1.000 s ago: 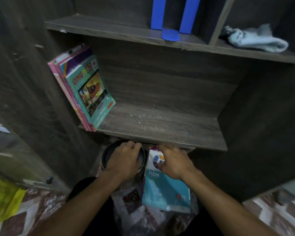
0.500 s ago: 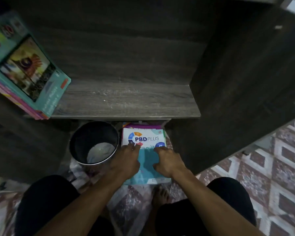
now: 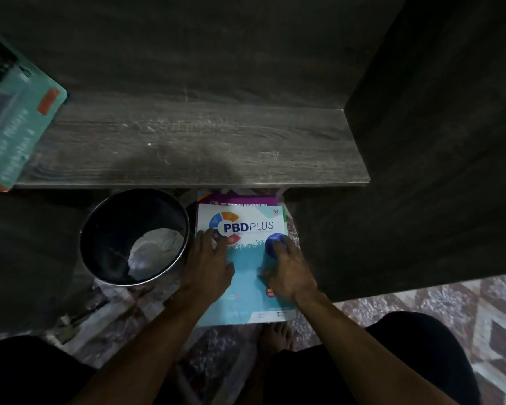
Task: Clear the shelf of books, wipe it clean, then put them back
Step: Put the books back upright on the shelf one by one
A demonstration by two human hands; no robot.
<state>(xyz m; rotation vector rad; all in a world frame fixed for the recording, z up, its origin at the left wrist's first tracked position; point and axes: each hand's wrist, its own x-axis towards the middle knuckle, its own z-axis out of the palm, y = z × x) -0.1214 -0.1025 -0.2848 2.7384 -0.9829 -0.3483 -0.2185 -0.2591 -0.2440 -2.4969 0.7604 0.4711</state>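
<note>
A teal and white "PBD PLUS" book (image 3: 246, 276) lies flat on the floor below the shelf, on top of a purple book (image 3: 246, 199) whose upper edge shows. My left hand (image 3: 209, 266) rests flat on the left half of its cover, fingers spread. On the right half lies my right hand (image 3: 288, 268), fingers over a blue circle printed on the cover. The dark wooden shelf board (image 3: 187, 147) above is bare and dusty across its middle and right. A few books with a teal one in front (image 3: 15, 118) lean at its left end.
A round black bucket (image 3: 100, 238) with something pale inside stands on the floor just left of the book stack. The cabinet's dark side panel (image 3: 435, 141) rises at the right. Patterned floor (image 3: 465, 305) shows at lower right, and a bare foot (image 3: 276, 336) below the book.
The view has tipped down from the shelves to the floor. My left hand has moved from the bucket's rim onto the book's cover; both hands now lie on it.
</note>
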